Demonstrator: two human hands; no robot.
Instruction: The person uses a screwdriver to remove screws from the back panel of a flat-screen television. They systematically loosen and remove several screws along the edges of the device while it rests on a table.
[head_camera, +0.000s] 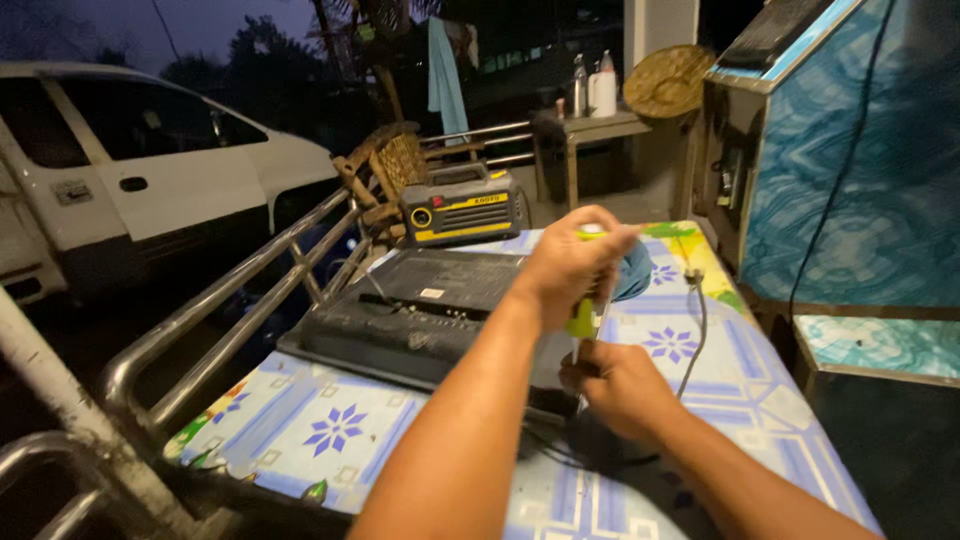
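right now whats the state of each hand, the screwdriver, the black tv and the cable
left hand: closed around the handle top, raised
right hand: low, pinching near the tip
yellow-green handled screwdriver: upright, tip down at the set's edge
flat black television set: lying back-up on the patterned tablecloth
grey cable: loose on the cloth, plug end free
yellow and black machine: standing past the table

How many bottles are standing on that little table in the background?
2. A slim dark bottle and a white bottle stand side by side on the small table by the pillar, left of the round woven hat. Dim light could hide others.
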